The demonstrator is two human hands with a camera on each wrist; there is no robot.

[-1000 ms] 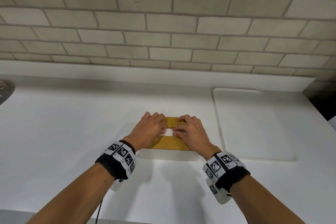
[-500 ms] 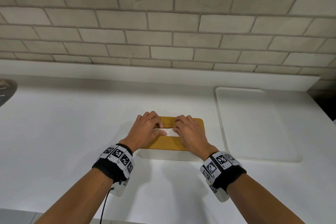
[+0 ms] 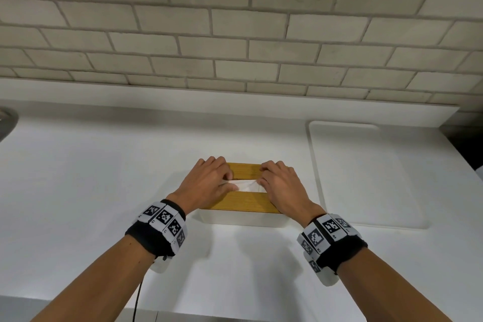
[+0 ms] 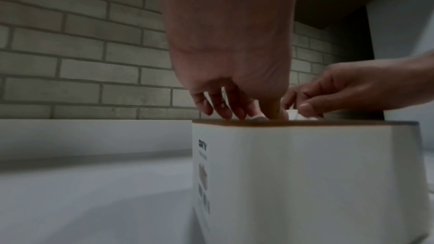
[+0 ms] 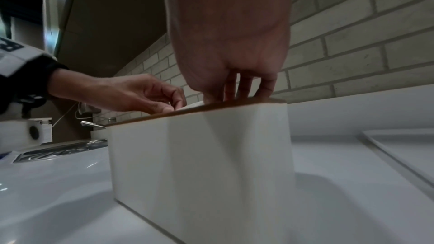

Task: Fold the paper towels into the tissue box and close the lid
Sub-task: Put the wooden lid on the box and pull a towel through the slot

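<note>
The tissue box [image 3: 240,219] is white with a wooden lid [image 3: 243,202] and stands mid-counter, lid down. White paper towel [image 3: 247,185] shows crumpled in the lid's slot. My left hand [image 3: 227,181] rests on the lid's left end, its thumb and curled fingers pinching the paper. My right hand [image 3: 261,180] sits on the right end and pinches the paper's other side. From the left wrist view the box [image 4: 305,173] fills the lower right, with both hands' fingertips [image 4: 234,114] at the slot. In the right wrist view my right fingers [image 5: 244,90] press down at the lid's edge [image 5: 187,112].
A white board [image 3: 366,172] lies flat on the counter just right of the box. A grey metal rim [image 3: 5,123] shows at the far left edge. A low ledge [image 3: 235,110] and brick wall run behind. A faucet tip [image 5: 91,124] sits to the left.
My hands have slid apart along the slot, and a wider strip of white paper shows between them. The box has stayed in place.
</note>
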